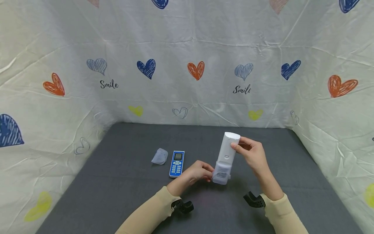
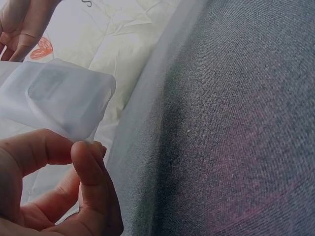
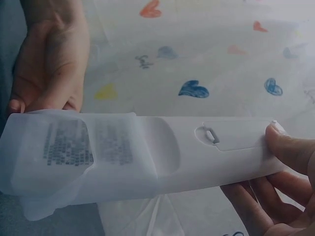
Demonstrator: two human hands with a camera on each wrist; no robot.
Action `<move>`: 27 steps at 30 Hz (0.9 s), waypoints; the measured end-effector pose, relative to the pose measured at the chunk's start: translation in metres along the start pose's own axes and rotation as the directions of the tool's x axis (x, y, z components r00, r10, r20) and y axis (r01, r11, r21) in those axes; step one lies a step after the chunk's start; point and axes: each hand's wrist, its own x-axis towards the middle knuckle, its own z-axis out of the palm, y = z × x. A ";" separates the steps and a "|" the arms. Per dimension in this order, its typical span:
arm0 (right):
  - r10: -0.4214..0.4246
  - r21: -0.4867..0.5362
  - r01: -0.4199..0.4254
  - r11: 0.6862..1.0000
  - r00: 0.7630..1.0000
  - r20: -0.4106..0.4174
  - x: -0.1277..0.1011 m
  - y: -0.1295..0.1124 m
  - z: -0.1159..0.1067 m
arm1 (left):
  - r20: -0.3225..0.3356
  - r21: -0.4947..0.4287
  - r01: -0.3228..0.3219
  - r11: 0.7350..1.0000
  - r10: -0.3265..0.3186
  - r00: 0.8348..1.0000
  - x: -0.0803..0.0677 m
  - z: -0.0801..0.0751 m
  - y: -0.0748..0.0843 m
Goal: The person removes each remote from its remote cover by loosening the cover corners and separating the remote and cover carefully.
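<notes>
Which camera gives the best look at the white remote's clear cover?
The right wrist view: the clear cover wraps the white remote's end, over printed text. The head view shows it small; the left wrist view shows one blurred corner.

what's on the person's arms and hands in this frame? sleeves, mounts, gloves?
Both arms wear long beige sleeves, left sleeve, right sleeve. Each wrist carries a small black mount: left mount, right mount. The left hand and right hand are bare: no gloves, no visible rings or markings.

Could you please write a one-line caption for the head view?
Right hand holds a white remote while left hand pinches its translucent cover.
</notes>
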 end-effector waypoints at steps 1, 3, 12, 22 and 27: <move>0.001 0.000 -0.001 1.000 1.000 -0.001 0.000 0.000 0.000 | -0.002 0.000 0.001 1.000 -0.001 1.000 0.000 0.000 0.000; 0.001 0.000 -0.001 1.000 1.000 -0.002 0.001 0.000 0.000 | -0.002 -0.002 0.005 1.000 -0.005 1.000 0.000 0.000 -0.001; -0.008 -0.003 0.008 1.000 1.000 0.006 0.004 0.000 -0.001 | 0.005 -0.003 0.007 1.000 -0.007 1.000 -0.001 0.001 -0.001; -0.011 -0.004 0.011 1.000 1.000 0.004 0.005 -0.003 -0.002 | -0.001 -0.004 0.017 1.000 -0.017 1.000 -0.002 0.001 -0.002; -0.007 -0.007 0.007 1.000 1.000 0.003 0.005 -0.003 -0.002 | -0.008 -0.002 0.032 0.999 -0.032 0.999 -0.002 0.002 -0.003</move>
